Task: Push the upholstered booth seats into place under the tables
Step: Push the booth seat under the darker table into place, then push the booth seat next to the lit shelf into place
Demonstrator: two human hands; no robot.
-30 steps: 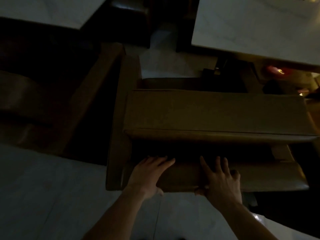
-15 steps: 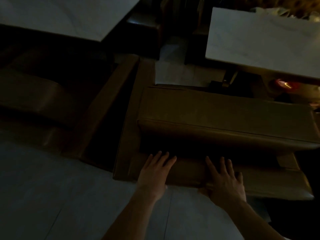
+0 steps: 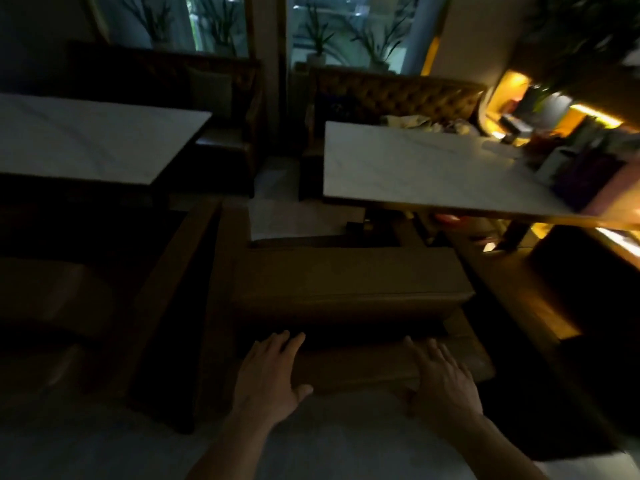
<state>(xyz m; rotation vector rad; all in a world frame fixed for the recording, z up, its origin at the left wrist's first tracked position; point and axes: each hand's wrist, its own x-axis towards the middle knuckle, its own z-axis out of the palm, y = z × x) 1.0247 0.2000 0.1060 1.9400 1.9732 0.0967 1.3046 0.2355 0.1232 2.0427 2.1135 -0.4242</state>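
A brown upholstered booth seat [image 3: 349,282] stands below me in dim light, its backrest top nearest me. My left hand [image 3: 266,372] lies flat on the backrest's near edge, fingers spread, thumb hooked over the near side. My right hand [image 3: 441,375] rests the same way further right on that edge. Beyond the seat a white marble table [image 3: 415,168] hangs over its far side. Whether the seat's front edge is under the tabletop is hard to tell.
A second brown booth seat [image 3: 69,306] and white table [image 3: 86,136] stand to the left. A tufted bench [image 3: 398,95] lines the far wall under windows with plants. Lit shelves with bottles [image 3: 571,140] are at right. Pale floor lies around my arms.
My view has lifted from the seat toward the tables and far wall. Both hands stay flat on the backrest edge, now spread further apart.
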